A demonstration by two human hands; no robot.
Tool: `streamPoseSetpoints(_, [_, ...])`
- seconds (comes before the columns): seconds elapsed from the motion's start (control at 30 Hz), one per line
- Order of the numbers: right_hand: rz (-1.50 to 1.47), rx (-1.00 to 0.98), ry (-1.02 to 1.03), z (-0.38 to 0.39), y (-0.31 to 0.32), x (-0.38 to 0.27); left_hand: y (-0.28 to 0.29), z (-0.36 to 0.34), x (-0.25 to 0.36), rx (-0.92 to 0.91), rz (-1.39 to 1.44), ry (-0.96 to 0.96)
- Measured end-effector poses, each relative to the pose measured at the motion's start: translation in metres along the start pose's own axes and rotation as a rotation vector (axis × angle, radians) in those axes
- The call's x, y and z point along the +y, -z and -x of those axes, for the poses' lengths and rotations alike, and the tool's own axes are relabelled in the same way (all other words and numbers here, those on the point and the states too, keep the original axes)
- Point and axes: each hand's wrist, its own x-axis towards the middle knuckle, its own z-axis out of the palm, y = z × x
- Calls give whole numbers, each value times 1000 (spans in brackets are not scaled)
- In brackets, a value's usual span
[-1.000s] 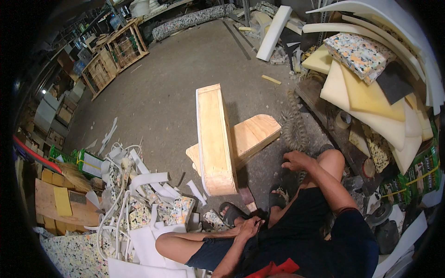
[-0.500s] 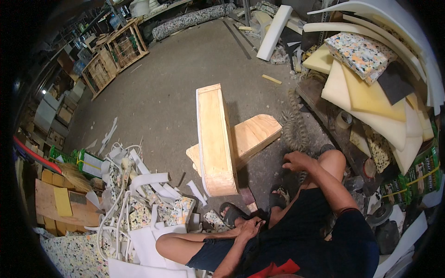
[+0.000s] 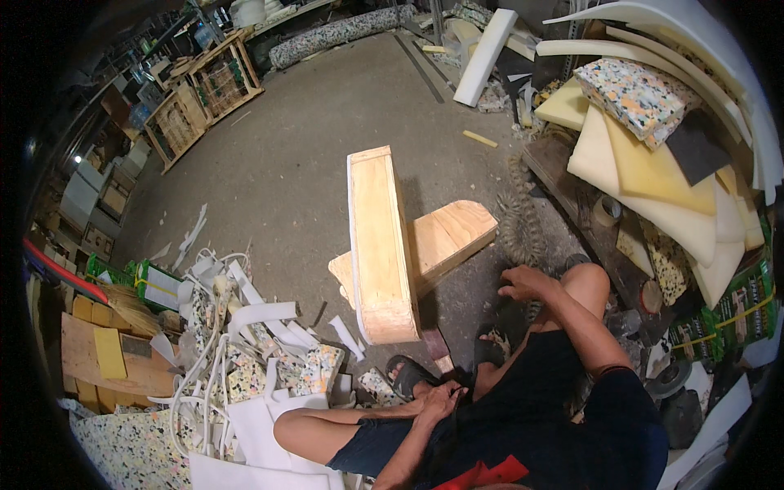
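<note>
A plywood piece (image 3: pixel 380 245), long with a rounded near end and a white strip along its left edge, lies across a second rounded plywood piece (image 3: pixel 453 233) on the floor ahead of me. My left hand (image 3: pixel 441 402) rests low between my legs with its fingers curled together; something dark shows at the fingertips, too small to name. Over my bent right knee hangs my right hand (image 3: pixel 524 283), its fingers loosely bent and apart, with nothing in them. Neither hand touches the plywood. By my feet lies a brush-like tool (image 3: pixel 441 353) with a dark reddish end and a pale part.
White foam offcuts (image 3: pixel 269 318) and speckled foam pieces heap at the left. Yellow and white foam sheets (image 3: pixel 645 171) are stacked on the right, beside a coiled hose (image 3: pixel 519 220). Wooden frames (image 3: pixel 208 94) stand at the far left, and a speckled foam roll (image 3: pixel 339 39) lies behind.
</note>
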Motion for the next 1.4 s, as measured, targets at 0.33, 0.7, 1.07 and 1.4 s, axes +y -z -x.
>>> streamPoseSetpoints(0.33, [24, -38, -17, 2, 3, -2, -5, -12, -13, -52, 66, 9])
streamPoseSetpoints(0.7, [44, -96, -60, -1, 6, -11, 5, 1, 13, -2, -59, 25])
streamPoseSetpoints(1.07, [43, -68, -53, -2, 0, -4, 10, 3, 19, 7, -83, -23])
streamPoseSetpoints(1.4, [61, -80, -63, -1, 5, -9, 9, 7, 23, 93, -110, -93])
